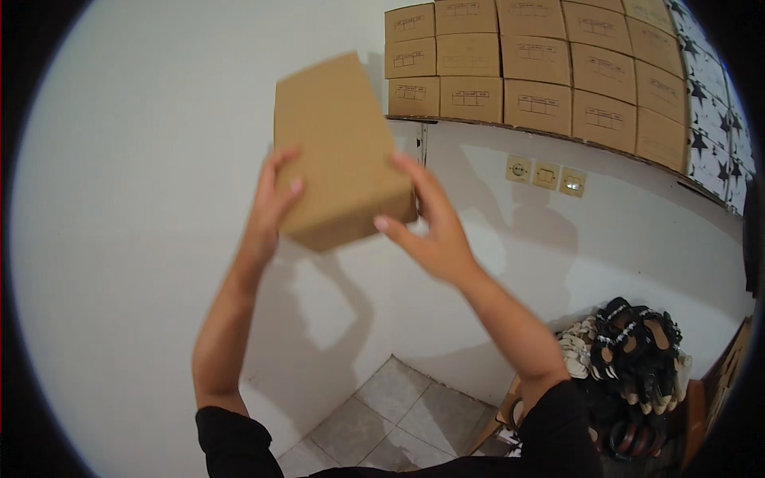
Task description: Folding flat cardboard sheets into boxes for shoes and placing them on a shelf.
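Held up before the white wall is a plain brown cardboard box (339,147), tilted, with its far end raised. My left hand (271,203) presses along its left side, thumb on the upper face. Around the near right corner my right hand (426,227) grips it, the thumb at the near end and the fingers along the right side. The box is apart from the wall shelf (542,140), where similar brown boxes (470,97) stand stacked in rows. Any contents of the held box are hidden.
White boxes with black stars (709,155) fill the shelf's right end. Below it, a socket and switches (545,175) sit on the wall. A heap of black and pale shoes (629,350) lies at the lower right. Grey floor tiles (390,422) show below.
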Available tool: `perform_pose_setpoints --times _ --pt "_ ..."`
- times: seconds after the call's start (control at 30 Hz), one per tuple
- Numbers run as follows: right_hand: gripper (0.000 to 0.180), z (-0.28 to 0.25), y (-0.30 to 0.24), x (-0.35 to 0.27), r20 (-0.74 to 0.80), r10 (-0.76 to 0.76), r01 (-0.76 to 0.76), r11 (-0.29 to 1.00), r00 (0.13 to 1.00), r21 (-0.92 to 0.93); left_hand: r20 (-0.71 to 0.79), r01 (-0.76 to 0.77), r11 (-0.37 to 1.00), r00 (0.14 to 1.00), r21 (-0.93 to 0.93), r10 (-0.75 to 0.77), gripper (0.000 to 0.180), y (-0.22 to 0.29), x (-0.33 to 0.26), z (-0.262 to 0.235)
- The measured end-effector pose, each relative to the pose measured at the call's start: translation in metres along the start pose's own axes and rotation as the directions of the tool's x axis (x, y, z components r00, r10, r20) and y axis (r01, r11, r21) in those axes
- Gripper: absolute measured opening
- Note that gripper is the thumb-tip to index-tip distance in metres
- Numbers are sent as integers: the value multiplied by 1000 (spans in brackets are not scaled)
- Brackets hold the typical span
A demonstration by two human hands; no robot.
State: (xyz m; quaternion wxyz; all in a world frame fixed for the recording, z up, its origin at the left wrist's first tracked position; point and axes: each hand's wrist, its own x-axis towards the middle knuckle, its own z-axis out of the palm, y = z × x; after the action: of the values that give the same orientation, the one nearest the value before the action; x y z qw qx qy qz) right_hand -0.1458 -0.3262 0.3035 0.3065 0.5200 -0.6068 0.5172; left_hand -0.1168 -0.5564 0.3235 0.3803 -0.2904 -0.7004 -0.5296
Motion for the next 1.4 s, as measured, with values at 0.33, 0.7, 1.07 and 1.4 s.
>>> perform_pose_setpoints --times 0.33,0.7,1.07,1.4 --pt "81 -64 63 229 -24 -581 539 770 814 -342 -116 -241 969 965 -57 233 44 10 270 -20" --pt "87 -111 118 323 315 -668 470 59 674 -881 46 -522 808 832 -274 553 82 -81 379 41" --pt "70 -125 149 369 294 -512 299 -74 808 -951 -496 -614 787 704 -64 509 82 -133 510 93" --pt "60 -160 193 392 264 -407 90 -399 874 -913 -65 -460 855 886 -240 458 69 -166 572 109"
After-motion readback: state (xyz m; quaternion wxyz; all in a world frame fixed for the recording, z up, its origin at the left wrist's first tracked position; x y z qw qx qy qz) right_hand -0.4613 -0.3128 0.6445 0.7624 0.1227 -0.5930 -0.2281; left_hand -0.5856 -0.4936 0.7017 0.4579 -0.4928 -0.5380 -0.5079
